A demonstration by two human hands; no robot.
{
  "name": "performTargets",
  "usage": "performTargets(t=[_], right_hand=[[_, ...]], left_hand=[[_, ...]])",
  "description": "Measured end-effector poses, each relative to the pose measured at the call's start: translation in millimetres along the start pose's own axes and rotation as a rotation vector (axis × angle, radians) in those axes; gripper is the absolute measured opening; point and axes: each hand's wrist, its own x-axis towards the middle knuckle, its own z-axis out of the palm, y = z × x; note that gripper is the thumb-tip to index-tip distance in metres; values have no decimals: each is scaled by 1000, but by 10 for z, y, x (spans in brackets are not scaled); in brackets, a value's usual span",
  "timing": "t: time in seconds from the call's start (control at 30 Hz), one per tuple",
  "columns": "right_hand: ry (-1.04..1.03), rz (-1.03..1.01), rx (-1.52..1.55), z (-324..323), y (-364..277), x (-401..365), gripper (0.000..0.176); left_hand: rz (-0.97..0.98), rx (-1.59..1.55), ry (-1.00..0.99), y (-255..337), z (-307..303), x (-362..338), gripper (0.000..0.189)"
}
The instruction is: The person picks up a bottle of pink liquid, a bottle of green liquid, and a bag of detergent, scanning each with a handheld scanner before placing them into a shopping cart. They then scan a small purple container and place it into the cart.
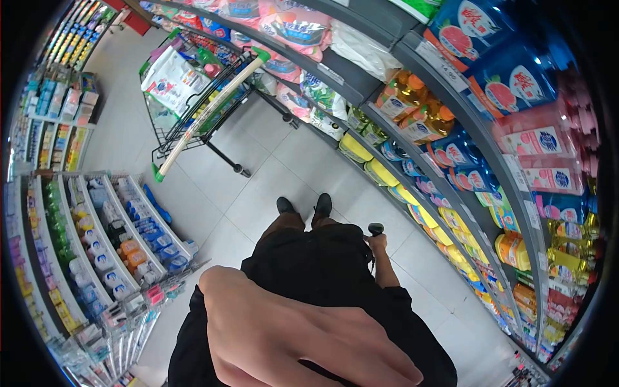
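right hand (pixel 378 245) seen low at right hip, grip closed round black scanner (pixel 375 228), held over right edge of tiled floor (pixel 271 174), near shelf (pixel 412 48) of bottles. left hand (pixel 309 342) laid flat across black clothing (pixel 316 264), fingers spread, grip slack, nothing held. loaded cart (pixel 200 97) parked well ahead.

Trolley (pixel 193 103) sits ahead on the floor (pixel 258 187), goods inside it, close to the right-hand shelves (pixel 464 103). Left-hand shelves (pixel 71 238) run opposite. Right hand (pixel 379 245) grips a scanner (pixel 375 229) beside the hip; left hand (pixel 309 335) nearest the camera.
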Motion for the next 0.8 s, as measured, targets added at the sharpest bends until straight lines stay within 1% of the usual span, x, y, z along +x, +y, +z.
performTargets(t=[0.03, 0.1, 0.13, 0.17, 0.2, 0.23, 0.27, 0.3, 0.33, 0.37, 0.4, 0.43, 0.47, 0.5, 0.53, 0.57, 0.6, 0.63, 0.67, 0.7, 0.73, 0.77, 0.8], right_hand=[[-63, 1, 8, -6, -23, 24, 71], [-75, -21, -59, -1, -95, 76, 69], [-76, -33, -110, -10, -150, 73, 68], [-84, -49, -131, -24, -213, 76, 68], [-83, -89, -161, -47, -258, 69, 67], [-83, -131, -191, -77, -329, 28, 66], [-28, -174, -183, -55, -364, 59, 50], [-46, -170, -187, -27, -424, 97, 50], [-59, -167, -188, 24, -421, 253, 50], [-58, -189, -204, 15, -424, 309, 50], [11, -282, -223, 15, -434, 352, 49], [74, -383, -240, 57, -549, 366, 49], [-42, -317, -265, -116, -779, 133, 55], [-58, -337, -298, -89, -847, 207, 51], [-71, -362, -261, -30, -833, 353, 46], [-63, -415, -279, 29, -837, 465, 43], [-71, -421, -286, 5, -942, 370, 43], [-61, -410, -266, -11, -1028, 260, 43], [-27, -489, -275, 29, -1046, 245, 43], [4, -572, -279, 71, -1053, 245, 43], [-29, -591, -293, 102, -1079, 208, 43], [-58, -610, -308, 124, -1090, 251, 43], [-33, -607, -302, 176, -1040, 374, 43]], left_hand=[[6, 16, 16, 22, -54, 15, 30], [80, 187, -176, 81, -228, 40, 28], [87, 207, -157, 89, -248, 3, 28], [137, 232, -150, 98, -270, -39, 27], [186, 256, -143, 114, -291, -87, 26], [194, 279, -125, 162, -340, -128, 26], [203, 300, -186, 245, -422, -164, 29], [211, 322, -247, 340, -496, -215, 39], [222, 346, -236, 456, -558, -285, 39], [142, 368, -174, 581, -620, -366, 26], [65, 393, -109, 667, -677, -451, 19], [74, 355, 17, 674, -789, -591, 18], [88, 319, 142, 651, -963, -840, 17], [-43, 366, 370, 695, -1167, -1179, 17], [-248, 606, 556, 732, -1499, -1535, 18], [-302, 640, 778, 599, -1876, -1892, 15], [-346, 682, 1040, 412, -2269, -2355, 15], [-428, 782, 1290, 180, -2692, -3095, 16], [-759, 1015, 1469, -7, -3006, -3920, 23], [-1204, 1366, 1544, -237, -3044, -4781, 29], [-1506, 1552, 1387, -526, -3145, -6167, 41], [-1908, 1176, 1290, -496, -2695, -6075, 34], [-1747, 976, 2105, -734, -2328, -6191, 42]])
